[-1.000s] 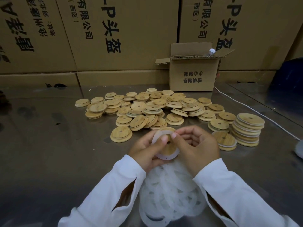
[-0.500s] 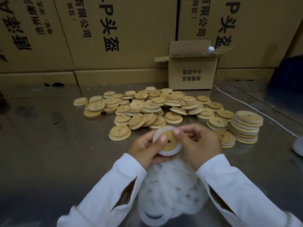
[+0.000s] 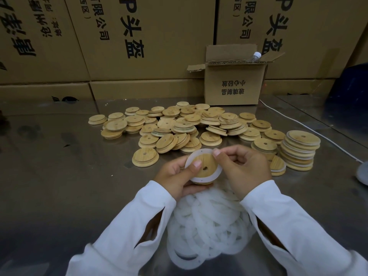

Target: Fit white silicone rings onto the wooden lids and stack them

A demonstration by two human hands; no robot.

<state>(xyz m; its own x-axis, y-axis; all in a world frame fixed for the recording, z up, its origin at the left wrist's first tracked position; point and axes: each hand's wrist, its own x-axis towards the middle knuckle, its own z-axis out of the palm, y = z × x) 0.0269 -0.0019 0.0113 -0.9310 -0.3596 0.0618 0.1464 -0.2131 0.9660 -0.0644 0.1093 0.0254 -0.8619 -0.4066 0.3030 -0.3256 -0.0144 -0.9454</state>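
Since a second ago the white silicone ring (image 3: 219, 173) has gone from lying skewed across the upper part of the wooden lid (image 3: 208, 160) to sitting round its rim. The left hand (image 3: 175, 176) cups the lid from below, thumb pressed on the wooden face. The right hand (image 3: 247, 168) pinches the ring's upper edge. The lid is held above the steel table (image 3: 59, 176), face tilted toward the camera. Directly beneath the hands lies a heap of loose rings (image 3: 207, 222). Beyond them is a spread of bare lids (image 3: 179, 126). To the right stands a stack of ringed lids (image 3: 300, 148). Further back is an open small carton (image 3: 233, 84).
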